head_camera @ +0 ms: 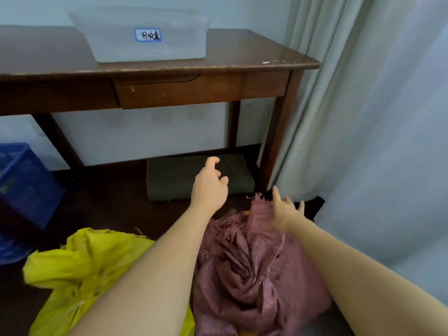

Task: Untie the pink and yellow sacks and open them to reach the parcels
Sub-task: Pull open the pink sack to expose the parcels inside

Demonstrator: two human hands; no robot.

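A crumpled pink sack (pixel 254 267) lies on the dark floor at lower centre, its frayed mouth pointing up and away. A yellow sack (pixel 80 265) lies to its left, partly under my left forearm. My left hand (pixel 209 187) hovers above the floor beyond both sacks, fingers loosely curled and holding nothing. My right hand (pixel 284 212) is blurred, fingers spread, just over the frayed top edge of the pink sack; I cannot tell if it touches. No parcels show.
A brown wooden table (pixel 242 66) with a drawer stands ahead, a translucent labelled bin (pixel 145 35) on top. A dark folded mat (pixel 194 178) lies under it. A blue crate (pixel 24 180) sits at left. Pale curtains (pixel 363 117) hang at right.
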